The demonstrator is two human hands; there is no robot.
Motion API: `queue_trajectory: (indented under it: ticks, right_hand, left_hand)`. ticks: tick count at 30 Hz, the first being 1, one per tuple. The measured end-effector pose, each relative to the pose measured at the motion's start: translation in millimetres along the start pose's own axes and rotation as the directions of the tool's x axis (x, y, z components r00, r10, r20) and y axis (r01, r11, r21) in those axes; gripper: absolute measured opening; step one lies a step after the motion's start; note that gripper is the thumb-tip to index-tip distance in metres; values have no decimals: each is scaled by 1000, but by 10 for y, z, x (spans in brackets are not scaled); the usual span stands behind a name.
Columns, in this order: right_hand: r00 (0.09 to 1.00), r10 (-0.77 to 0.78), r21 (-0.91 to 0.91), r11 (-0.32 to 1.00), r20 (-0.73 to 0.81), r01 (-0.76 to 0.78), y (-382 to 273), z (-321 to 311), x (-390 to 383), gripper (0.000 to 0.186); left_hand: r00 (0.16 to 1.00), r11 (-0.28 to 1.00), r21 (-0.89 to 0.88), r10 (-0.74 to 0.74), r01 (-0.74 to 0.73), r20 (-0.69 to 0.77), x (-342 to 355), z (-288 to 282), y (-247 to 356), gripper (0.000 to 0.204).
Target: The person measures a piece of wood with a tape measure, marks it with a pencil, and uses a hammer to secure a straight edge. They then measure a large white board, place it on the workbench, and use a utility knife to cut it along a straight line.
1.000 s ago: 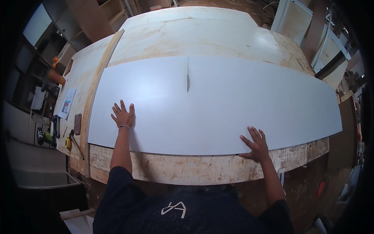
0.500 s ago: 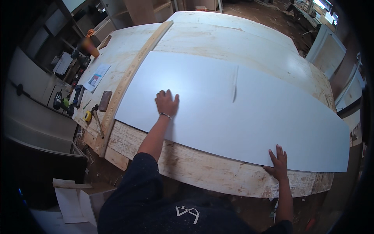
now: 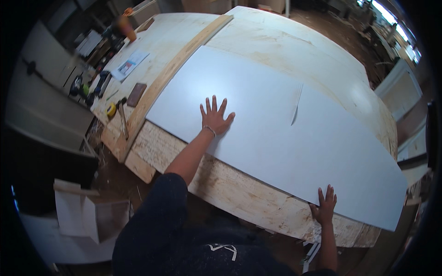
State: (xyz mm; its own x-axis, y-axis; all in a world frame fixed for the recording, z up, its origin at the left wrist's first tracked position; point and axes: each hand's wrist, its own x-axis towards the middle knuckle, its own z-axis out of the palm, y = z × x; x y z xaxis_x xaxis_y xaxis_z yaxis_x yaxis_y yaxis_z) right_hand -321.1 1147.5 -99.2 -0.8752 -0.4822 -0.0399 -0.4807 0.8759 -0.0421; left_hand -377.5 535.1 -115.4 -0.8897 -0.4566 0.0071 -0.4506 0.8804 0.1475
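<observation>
A long white panel (image 3: 262, 133) lies flat on the worn workbench (image 3: 271, 41), its left end against a wooden strip (image 3: 170, 71). My left hand (image 3: 216, 117) rests on the panel's left part, fingers spread wide and palm down. At the near edge, toward the right end, my right hand (image 3: 326, 207) lies with its fingers stretched over the panel and its thumb apart by the edge. Neither hand holds anything. A thin pale sliver (image 3: 297, 106), or a lifted bit of film, shows on the panel's surface beyond my hands.
Left of the strip lie a hammer (image 3: 123, 119), a yellow tape measure (image 3: 111, 109), a brown block (image 3: 136, 94) and a printed sheet (image 3: 130, 65). A green-and-black drill (image 3: 79, 87) is at the left edge. Pale boards (image 3: 99, 216) stand at the lower left.
My left hand's fingers have spread from a bent, closer pose to flat on the panel. My right hand stays at the near edge. The whole view has shifted and tilted.
</observation>
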Motion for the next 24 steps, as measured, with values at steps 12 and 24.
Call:
queue_trajectory:
  ticks: [12, 24]
  right_hand:
    - [975, -174, 51, 982, -141, 182, 123, 24, 214, 89]
    - [973, -157, 38, 985, -168, 166, 261, -22, 513, 93]
  left_hand:
    - [996, 988, 125, -92, 90, 14, 67, 140, -41, 82]
    - [997, 989, 129, -71, 74, -25, 403, 178, 141, 79]
